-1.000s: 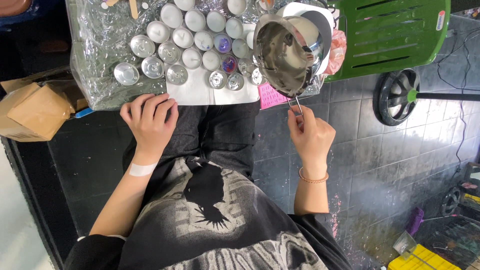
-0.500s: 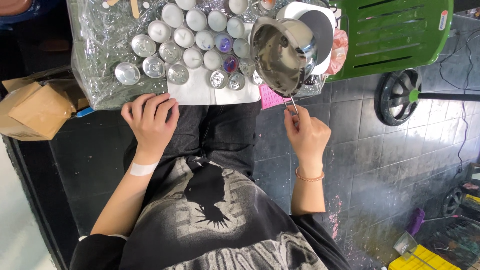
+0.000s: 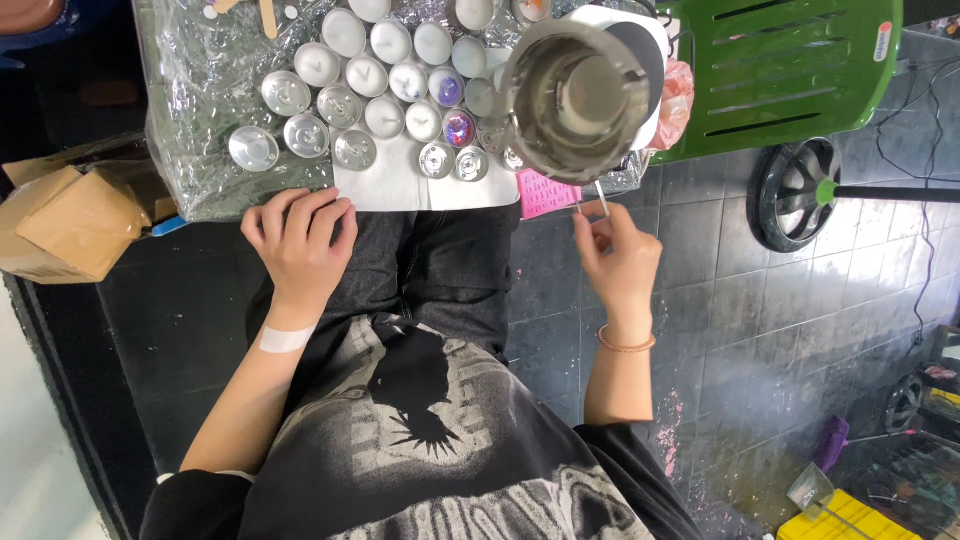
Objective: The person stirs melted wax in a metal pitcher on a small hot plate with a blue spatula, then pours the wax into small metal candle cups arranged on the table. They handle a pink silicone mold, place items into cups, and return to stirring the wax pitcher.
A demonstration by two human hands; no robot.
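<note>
The right hand (image 3: 618, 255) pinches the thin wire handle of a round steel melting pot (image 3: 575, 98), held just above the small round aluminium candle cups (image 3: 375, 100) on the foil-covered bench (image 3: 200, 180). The left hand (image 3: 300, 240) rests on the knee at the bench edge, fingers loosely curled, holding nothing. Judging by the rows, many cups already hold white or purple wax, while several nearest the person look unfilled. Pale wax remains in the pot.
</note>
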